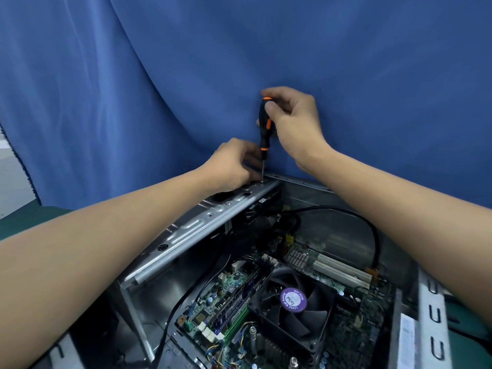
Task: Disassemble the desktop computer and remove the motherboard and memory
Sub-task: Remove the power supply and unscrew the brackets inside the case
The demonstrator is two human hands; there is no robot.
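An open desktop case (186,235) lies in front of me, its motherboard (229,291) exposed inside. A black cooler fan with a purple label (292,302) sits on the board, and memory sticks (234,312) stand in slots to its left. My right hand (292,121) grips the handle of a black and orange screwdriver (265,129), held upright with its tip on the far end of the case's metal rail. My left hand (234,163) rests on that rail, fingers curled around the shaft near the tip.
A blue cloth (186,62) hangs right behind the case. Black cables (372,230) loop over the board and white expansion slots (343,272) lie on the right. A green mat (16,219) shows at the left. The case's light front panel (434,315) is at the right.
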